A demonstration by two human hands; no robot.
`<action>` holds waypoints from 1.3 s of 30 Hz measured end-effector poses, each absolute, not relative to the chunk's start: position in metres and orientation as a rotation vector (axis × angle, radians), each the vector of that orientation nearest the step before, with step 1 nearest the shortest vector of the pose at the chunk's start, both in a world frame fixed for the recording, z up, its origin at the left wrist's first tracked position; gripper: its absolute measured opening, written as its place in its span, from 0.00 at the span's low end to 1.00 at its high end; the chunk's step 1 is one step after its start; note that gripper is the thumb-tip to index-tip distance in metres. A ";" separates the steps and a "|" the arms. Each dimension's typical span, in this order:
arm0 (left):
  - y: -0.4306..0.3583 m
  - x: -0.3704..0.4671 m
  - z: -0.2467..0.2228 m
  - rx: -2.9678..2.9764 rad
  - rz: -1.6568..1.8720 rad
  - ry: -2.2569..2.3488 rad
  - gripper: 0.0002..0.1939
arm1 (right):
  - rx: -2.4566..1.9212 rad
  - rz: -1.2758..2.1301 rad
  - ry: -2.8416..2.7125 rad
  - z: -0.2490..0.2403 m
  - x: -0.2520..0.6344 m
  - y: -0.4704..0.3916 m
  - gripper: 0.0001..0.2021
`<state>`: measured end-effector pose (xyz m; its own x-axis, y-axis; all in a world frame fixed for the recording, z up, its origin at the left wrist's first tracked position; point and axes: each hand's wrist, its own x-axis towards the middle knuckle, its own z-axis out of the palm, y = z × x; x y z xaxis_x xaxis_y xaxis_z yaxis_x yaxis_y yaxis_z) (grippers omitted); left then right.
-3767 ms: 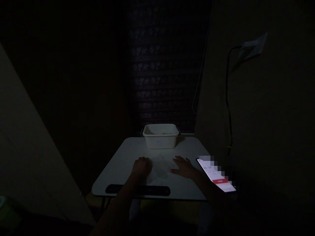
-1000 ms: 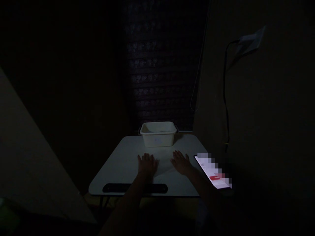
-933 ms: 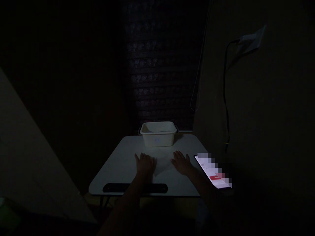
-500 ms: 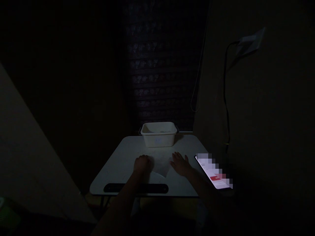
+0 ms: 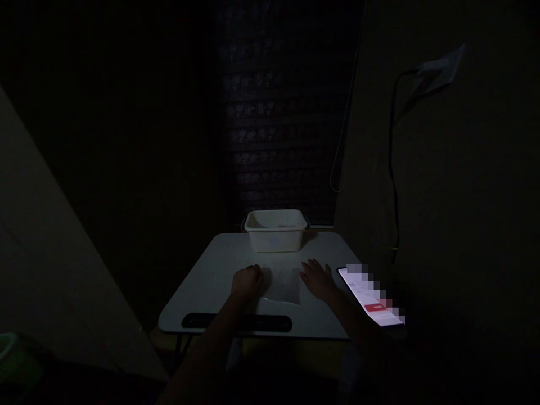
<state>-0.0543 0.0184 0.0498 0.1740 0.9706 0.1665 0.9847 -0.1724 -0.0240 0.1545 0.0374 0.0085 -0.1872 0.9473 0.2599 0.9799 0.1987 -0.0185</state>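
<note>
A thin, see-through sheet or bag (image 5: 283, 287) lies flat on the white table (image 5: 202, 275), between my hands. My left hand (image 5: 247, 280) is closed at the left edge of this sheet; the dim light hides what its fingers hold, if anything. At the sheet's right side, my right hand (image 5: 316, 278) has its fingers spread low over the table, with nothing seen in it. Beyond both hands stands a white tub (image 5: 276, 240) with dark side handles; its contents are too dark to make out.
A lit phone (image 5: 367, 295) rests at the table's right edge. A dark slot strip (image 5: 266, 323) runs along the front edge. On the right wall a black cable (image 5: 391, 146) hangs from a socket (image 5: 441, 70). A green container (image 5: 17, 360) stands at lower left.
The sheet's lower edge now lies straighter and wider. My right hand has shifted slightly right, away from my left hand. The whole view has moved a little.
</note>
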 end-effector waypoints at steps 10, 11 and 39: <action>0.024 -0.037 0.034 -2.514 -0.296 -1.603 0.19 | -1.737 -0.209 -2.321 0.015 0.132 0.031 0.21; 0.024 -0.034 0.030 -2.519 -0.305 -1.580 0.20 | -1.720 -0.196 -2.334 0.015 0.128 0.030 0.22; 0.032 -0.063 0.017 -2.329 -0.158 -1.884 0.22 | -1.884 -0.177 -2.273 0.013 0.142 0.034 0.24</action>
